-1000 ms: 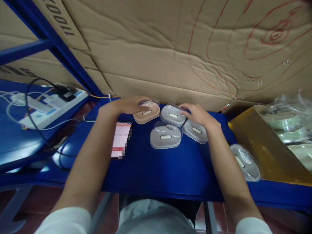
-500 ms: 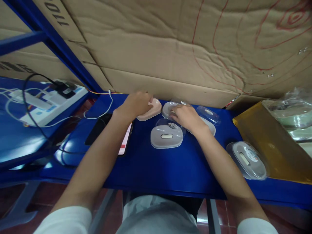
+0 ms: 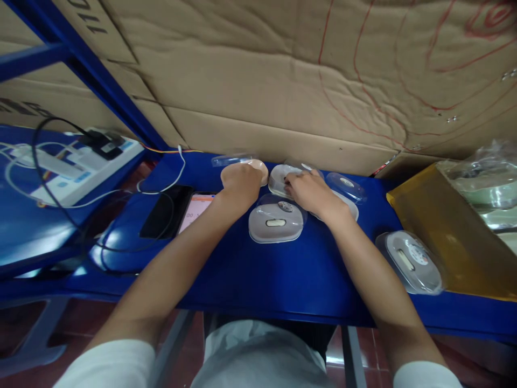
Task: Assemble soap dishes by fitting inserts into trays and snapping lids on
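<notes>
My left hand (image 3: 244, 186) reaches down into a peach oval dish (image 3: 230, 173) near the back of the blue table; its fingers are hidden behind the back of the hand. My right hand (image 3: 309, 189) is over a light grey oval dish (image 3: 278, 178), fingers curled inward at it; what they hold, if anything, I cannot make out. Closer to me lies a grey oval box (image 3: 276, 230) with a pale handle slot and a clear cover. A whitish oval piece (image 3: 350, 206) shows partly under my right wrist. Clear lids lie behind: one (image 3: 232, 160) at the left, another (image 3: 346, 186) at the right.
A lidded grey box (image 3: 414, 264) sits at the right by a carton (image 3: 448, 231) holding bagged pieces. To the left are a phone (image 3: 196, 210), a black flat object (image 3: 165, 210) and a power strip (image 3: 86, 172) with cables. A cardboard wall (image 3: 242, 81) stands behind.
My left hand has moved right and slightly nearer over the peach dish, uncovering the clear lid behind it and more of the phone. My right hand stays at the grey dish.
</notes>
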The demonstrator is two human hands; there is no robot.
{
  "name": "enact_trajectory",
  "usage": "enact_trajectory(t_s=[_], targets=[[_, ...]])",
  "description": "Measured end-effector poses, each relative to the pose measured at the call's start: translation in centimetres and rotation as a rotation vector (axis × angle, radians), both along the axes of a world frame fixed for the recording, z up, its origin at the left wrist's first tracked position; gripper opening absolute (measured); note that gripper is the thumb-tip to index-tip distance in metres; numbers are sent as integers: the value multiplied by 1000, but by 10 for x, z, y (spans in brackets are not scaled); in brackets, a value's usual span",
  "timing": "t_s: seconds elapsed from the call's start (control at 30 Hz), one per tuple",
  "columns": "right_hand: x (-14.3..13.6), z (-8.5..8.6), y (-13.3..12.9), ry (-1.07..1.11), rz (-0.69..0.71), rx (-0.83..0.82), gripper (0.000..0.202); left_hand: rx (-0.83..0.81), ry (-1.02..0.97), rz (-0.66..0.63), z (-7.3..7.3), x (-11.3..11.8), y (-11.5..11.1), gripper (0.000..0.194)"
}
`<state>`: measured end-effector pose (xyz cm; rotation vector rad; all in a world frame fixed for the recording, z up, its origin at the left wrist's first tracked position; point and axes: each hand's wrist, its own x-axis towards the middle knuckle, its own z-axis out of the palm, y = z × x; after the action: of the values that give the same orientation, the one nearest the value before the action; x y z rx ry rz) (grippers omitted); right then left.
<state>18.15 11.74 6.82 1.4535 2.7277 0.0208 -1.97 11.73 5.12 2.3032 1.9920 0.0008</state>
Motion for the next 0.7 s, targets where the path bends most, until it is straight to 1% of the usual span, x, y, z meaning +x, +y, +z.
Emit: enact_trajectory(t_s=[0.07, 0.2, 0.33, 0.43, 0.53, 0.6, 0.7], targets=[[5, 4, 2, 11, 5, -13, 32, -12, 43, 17, 5, 3, -2, 36], [16, 12, 5, 42, 0, -15, 35, -49, 69, -15, 17, 2, -5, 42], [22, 14, 9, 53, -31, 15, 33, -86, 96, -36, 31, -4, -4, 41], [23, 19, 9, 47, -87, 70, 31, -42, 117, -22, 37, -5, -4, 42], [31, 31, 4, 35, -189, 122, 34, 40, 132, 24, 38, -3, -6, 43], [44, 40, -1, 38, -250, 64, 33, 71, 134, 34, 36, 0, -6, 44], [71, 47, -11, 44, -282, -82, 25, 85, 124, 13, 32, 5, -8, 45]])
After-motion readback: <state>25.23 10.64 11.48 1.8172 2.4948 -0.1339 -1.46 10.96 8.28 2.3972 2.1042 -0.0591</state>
